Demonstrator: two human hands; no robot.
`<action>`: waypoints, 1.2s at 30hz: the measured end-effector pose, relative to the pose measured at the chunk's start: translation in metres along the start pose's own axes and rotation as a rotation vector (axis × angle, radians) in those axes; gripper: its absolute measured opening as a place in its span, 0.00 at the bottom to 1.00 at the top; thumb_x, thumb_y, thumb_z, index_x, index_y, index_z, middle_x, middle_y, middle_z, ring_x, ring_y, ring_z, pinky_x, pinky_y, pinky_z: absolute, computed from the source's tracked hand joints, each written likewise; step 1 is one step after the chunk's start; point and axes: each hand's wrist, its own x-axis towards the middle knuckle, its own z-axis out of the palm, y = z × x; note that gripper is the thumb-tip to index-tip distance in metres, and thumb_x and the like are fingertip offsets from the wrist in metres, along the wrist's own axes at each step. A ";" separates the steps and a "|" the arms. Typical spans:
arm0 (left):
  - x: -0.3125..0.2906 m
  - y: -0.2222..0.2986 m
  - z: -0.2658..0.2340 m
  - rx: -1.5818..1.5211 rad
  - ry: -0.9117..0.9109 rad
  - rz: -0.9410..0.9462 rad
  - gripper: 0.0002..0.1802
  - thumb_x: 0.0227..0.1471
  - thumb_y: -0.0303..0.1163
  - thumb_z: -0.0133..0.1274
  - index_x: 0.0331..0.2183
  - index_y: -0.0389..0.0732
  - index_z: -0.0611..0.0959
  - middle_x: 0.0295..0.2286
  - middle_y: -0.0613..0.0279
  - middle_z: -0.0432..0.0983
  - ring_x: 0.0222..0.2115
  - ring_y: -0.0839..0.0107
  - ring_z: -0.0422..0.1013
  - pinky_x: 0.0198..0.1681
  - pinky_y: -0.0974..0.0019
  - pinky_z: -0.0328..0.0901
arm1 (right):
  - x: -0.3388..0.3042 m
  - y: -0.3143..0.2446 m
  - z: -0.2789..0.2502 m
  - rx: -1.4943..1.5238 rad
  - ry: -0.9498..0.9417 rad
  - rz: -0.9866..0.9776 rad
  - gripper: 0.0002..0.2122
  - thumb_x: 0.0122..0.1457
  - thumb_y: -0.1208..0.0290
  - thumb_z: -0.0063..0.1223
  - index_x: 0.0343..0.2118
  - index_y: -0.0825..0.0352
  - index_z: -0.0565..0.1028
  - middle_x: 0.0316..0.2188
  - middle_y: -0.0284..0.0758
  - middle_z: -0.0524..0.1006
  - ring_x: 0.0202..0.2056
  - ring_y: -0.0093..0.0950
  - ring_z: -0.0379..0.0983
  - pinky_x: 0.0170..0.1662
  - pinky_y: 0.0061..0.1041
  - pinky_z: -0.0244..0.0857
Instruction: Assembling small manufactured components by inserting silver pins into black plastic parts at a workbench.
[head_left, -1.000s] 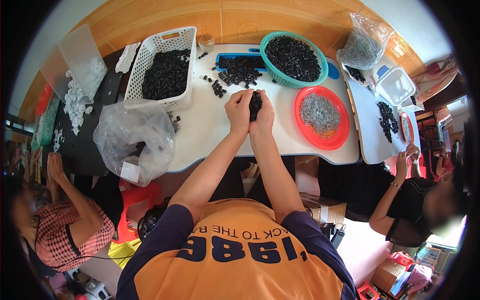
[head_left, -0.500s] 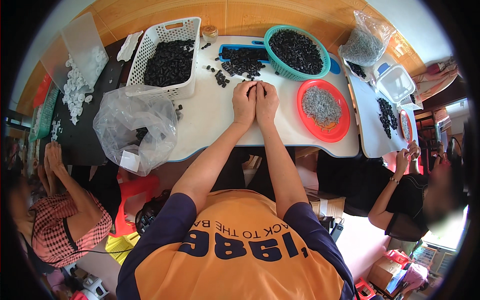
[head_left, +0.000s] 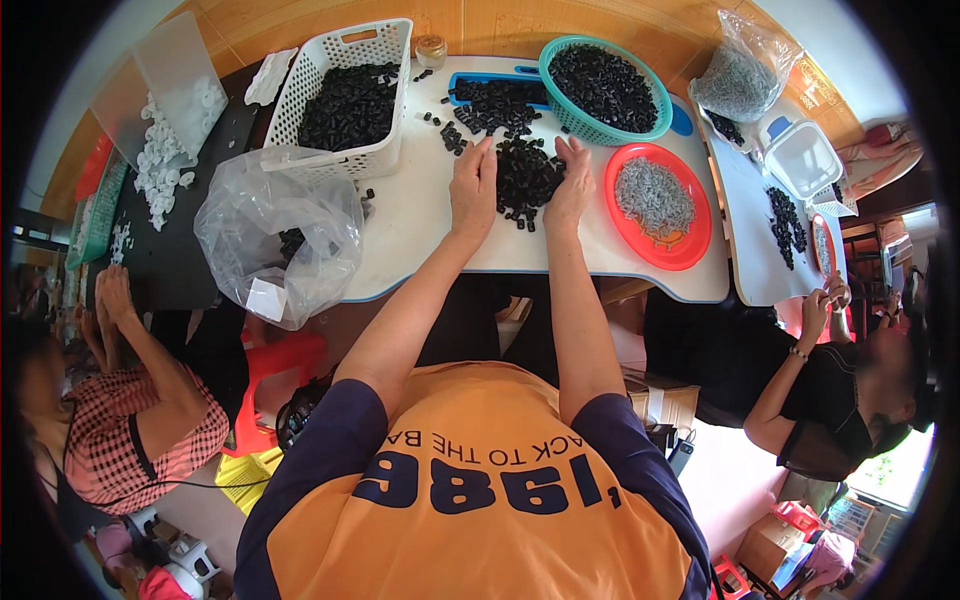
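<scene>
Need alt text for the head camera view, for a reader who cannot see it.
Seen from above, a person's left hand and right hand cup a pile of small black parts on a white table. Around it sit a white basket and a teal basket of black parts, a red plate of grey pieces and a clear plastic bag.

Small matt black plastic parts point(head_left: 527, 177) lie piled on the smooth white table point(head_left: 420, 215); nearby, a crinkled glossy clear plastic bag point(head_left: 280, 235) and a glossy red plastic plate point(head_left: 690, 245).
</scene>
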 end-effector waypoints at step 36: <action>0.000 -0.011 0.001 -0.045 0.133 0.021 0.23 0.64 0.39 0.38 0.55 0.37 0.71 0.55 0.50 0.67 0.61 0.50 0.55 0.65 0.54 0.46 | -0.002 0.012 0.000 -0.547 -0.078 -0.316 0.20 0.68 0.61 0.36 0.58 0.65 0.67 0.54 0.39 0.72 0.56 0.36 0.66 0.67 0.46 0.37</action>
